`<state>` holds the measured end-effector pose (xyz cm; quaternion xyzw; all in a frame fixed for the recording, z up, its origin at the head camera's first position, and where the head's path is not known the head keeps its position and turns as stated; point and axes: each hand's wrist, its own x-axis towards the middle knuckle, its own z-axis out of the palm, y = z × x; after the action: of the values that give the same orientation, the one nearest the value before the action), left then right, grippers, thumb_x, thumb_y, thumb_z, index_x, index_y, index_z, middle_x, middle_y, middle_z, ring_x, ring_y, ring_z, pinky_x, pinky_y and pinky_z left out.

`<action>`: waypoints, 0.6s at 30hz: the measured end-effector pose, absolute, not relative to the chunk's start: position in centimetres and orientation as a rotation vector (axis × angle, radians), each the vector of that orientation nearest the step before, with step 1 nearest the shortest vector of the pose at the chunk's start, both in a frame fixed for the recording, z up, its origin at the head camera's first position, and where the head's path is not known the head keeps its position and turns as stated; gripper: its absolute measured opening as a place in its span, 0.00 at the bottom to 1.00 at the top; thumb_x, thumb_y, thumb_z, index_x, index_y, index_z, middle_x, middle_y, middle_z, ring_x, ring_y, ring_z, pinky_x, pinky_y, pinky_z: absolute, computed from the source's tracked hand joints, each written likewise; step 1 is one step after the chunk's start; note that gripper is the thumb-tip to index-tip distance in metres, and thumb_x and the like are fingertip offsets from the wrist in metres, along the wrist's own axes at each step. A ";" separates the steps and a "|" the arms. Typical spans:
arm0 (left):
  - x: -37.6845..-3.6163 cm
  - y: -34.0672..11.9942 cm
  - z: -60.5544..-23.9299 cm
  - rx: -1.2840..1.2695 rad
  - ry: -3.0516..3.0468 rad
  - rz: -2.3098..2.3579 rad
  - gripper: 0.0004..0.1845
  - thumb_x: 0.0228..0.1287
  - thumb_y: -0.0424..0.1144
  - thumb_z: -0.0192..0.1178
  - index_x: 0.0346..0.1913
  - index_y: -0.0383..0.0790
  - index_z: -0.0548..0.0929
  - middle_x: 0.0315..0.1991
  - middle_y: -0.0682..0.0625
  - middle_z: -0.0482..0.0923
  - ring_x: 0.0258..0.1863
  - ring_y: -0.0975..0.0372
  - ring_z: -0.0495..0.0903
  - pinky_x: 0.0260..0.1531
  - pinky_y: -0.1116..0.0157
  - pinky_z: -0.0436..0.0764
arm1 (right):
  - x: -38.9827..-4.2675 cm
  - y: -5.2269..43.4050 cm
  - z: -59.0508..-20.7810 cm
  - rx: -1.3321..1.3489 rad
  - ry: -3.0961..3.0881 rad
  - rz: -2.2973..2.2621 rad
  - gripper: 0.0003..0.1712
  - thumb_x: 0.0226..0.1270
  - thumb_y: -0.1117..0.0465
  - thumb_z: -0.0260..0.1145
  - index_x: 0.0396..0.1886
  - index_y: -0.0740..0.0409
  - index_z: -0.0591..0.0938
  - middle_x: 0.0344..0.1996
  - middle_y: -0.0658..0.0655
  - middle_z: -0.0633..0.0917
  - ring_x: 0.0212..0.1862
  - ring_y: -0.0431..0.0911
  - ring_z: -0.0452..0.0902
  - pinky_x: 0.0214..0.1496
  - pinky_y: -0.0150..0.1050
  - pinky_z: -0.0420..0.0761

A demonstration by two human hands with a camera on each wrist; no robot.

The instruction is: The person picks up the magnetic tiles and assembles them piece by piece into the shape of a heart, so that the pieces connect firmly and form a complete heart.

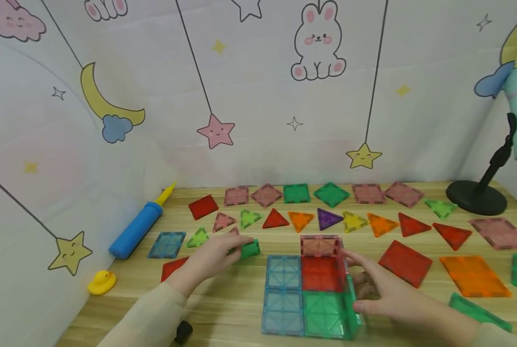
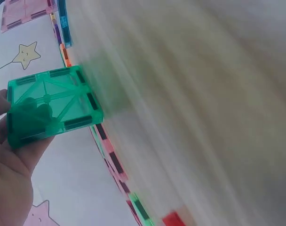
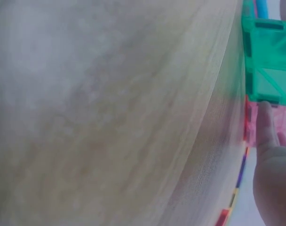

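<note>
Left of a floor of four flat squares (image 1: 283,313) laid on the wooden table (image 1: 237,313), the left hand (image 1: 217,253) grips a loose green square (image 1: 251,248) by one side, while the right hand (image 1: 386,289), grasping nothing, touches the outer face of a standing wall made of a green panel (image 1: 351,306) and a side pink panel (image 1: 341,255). A back pink panel (image 1: 319,246) stands along the floor's far side. For a sound join, the green square would seem best carried upright, with its lower edge set parallel to a bare edge of the floor and met along its full length; light support from the right hand should suffice, since a hard push could tip the wall inward. The head view gives the whole floor but shows the green square foreshortened; the left wrist view presents its full face, ribs and dark edge strips, with part of the hand visible through it. The right wrist view shows more clearly the index finger (image 3: 266,127) lying straight near the panels' seam.
</note>
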<state>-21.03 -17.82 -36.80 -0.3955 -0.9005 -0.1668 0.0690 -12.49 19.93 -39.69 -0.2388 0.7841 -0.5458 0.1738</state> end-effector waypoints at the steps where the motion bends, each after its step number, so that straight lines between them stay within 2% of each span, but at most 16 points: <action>1: -21.2 -17.5 -36.8 -1.181 -2.701 -0.493 0.17 0.63 0.29 0.57 0.54 0.41 0.81 0.43 0.51 0.82 0.33 0.64 0.77 0.33 0.67 0.76 | -12.5 19.9 -39.7 -0.677 2.228 -1.545 0.45 0.65 0.65 0.61 0.74 0.53 0.46 0.64 0.73 0.56 0.50 0.51 0.76 0.45 0.38 0.79; 4: -21.9 -16.5 -36.7 -1.167 -2.686 -0.468 0.17 0.64 0.29 0.56 0.55 0.42 0.81 0.39 0.52 0.82 0.30 0.64 0.75 0.31 0.67 0.75 | -12.4 20.0 -39.6 -0.673 2.236 -1.541 0.45 0.65 0.65 0.62 0.74 0.52 0.47 0.64 0.73 0.56 0.50 0.51 0.76 0.45 0.38 0.79; 7: -22.5 -15.2 -36.7 -1.195 -2.684 -0.468 0.17 0.66 0.30 0.54 0.56 0.44 0.80 0.42 0.52 0.82 0.29 0.64 0.75 0.33 0.66 0.76 | -12.4 20.0 -39.6 -0.671 2.237 -1.542 0.45 0.65 0.65 0.61 0.74 0.52 0.46 0.64 0.74 0.56 0.50 0.51 0.76 0.45 0.38 0.79; 11: -22.8 -13.4 -36.4 -1.235 -2.752 -0.492 0.18 0.69 0.31 0.51 0.58 0.46 0.78 0.53 0.50 0.79 0.39 0.61 0.79 0.43 0.63 0.78 | -12.4 20.0 -39.7 -0.672 2.235 -1.546 0.45 0.65 0.65 0.61 0.74 0.52 0.46 0.64 0.74 0.56 0.50 0.51 0.76 0.45 0.38 0.79; 14: -22.7 -12.4 -36.1 -1.255 -2.813 -0.512 0.18 0.70 0.32 0.50 0.60 0.48 0.77 0.54 0.51 0.77 0.48 0.60 0.78 0.49 0.61 0.76 | -12.4 20.0 -39.7 -0.670 2.230 -1.548 0.45 0.65 0.65 0.62 0.74 0.52 0.46 0.64 0.74 0.56 0.50 0.51 0.76 0.45 0.38 0.79; 18: -22.7 -11.3 -35.8 -1.369 -2.787 -0.528 0.18 0.70 0.32 0.50 0.59 0.46 0.77 0.54 0.51 0.78 0.52 0.59 0.76 0.53 0.60 0.73 | -12.4 19.9 -39.7 -0.675 2.215 -1.558 0.45 0.65 0.66 0.61 0.74 0.52 0.46 0.64 0.73 0.56 0.50 0.51 0.76 0.45 0.38 0.78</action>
<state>-22.74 -11.26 -35.84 -0.4346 -0.8849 -0.1678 -0.0040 -12.41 19.93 -39.66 -0.2380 0.7816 -0.5496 0.1745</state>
